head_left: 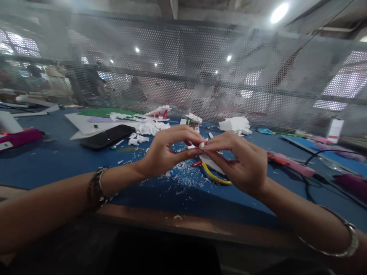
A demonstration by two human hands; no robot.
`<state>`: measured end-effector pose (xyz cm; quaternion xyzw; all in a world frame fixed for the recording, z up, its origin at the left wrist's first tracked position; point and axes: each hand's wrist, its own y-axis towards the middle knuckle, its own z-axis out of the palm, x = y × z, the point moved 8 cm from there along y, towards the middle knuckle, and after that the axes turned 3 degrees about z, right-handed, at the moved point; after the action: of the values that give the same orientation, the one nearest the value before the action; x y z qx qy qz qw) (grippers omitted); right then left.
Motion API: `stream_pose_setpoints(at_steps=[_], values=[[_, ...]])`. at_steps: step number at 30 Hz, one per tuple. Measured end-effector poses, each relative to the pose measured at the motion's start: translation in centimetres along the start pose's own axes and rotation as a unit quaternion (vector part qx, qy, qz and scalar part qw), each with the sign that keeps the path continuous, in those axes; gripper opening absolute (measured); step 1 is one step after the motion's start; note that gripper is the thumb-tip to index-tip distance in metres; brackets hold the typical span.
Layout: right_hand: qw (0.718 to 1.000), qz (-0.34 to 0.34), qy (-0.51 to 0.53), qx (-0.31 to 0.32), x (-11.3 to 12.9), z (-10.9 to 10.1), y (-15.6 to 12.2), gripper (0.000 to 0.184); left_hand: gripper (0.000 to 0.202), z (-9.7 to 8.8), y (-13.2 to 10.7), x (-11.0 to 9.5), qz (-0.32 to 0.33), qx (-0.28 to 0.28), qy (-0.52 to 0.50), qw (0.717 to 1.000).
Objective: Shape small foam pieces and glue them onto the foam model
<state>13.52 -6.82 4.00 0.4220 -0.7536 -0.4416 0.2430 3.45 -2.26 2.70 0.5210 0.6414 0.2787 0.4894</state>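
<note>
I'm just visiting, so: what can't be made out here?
Head view:
Small white piece: mostly covered by the pinching fingers.
White-topped, green-posted model: partly behind the left hand.
Dim figures: blurred behind the grey perforated screen.
Magenta cloth-like object: cut off by the left edge.

From the head, one camera looks forward and down at the nearby hands (242, 164).

Pinched piece (202, 145) white. Worktop (65, 164) blue, front edge (172, 222) brown, shavings (186, 178) white. Phone (107, 138) black. Curved strip (213, 177) yellow, short stick (197, 164) red. Rear sheet (97, 112) green, narrow sheet (99, 119) lilac. Corded tool (298, 165) pink and orange. Perforated screen (172, 49) grey, regular dot pattern. Right-wrist bangle (352, 240) silvery.
</note>
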Motion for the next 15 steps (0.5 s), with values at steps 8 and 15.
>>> stream_pose_setpoints(at_steps=[8,15], values=[[0.997,0.075,0.018,0.003,-1.0,0.0,0.3,0.004,0.008,0.3,0.3,0.9,-0.044,0.019,-0.027,0.998],[0.999,0.019,0.027,0.005,-0.6,0.2,0.4,0.011,0.012,0.5,-0.1,2.8,-0.130,-0.009,-0.093,0.987]])
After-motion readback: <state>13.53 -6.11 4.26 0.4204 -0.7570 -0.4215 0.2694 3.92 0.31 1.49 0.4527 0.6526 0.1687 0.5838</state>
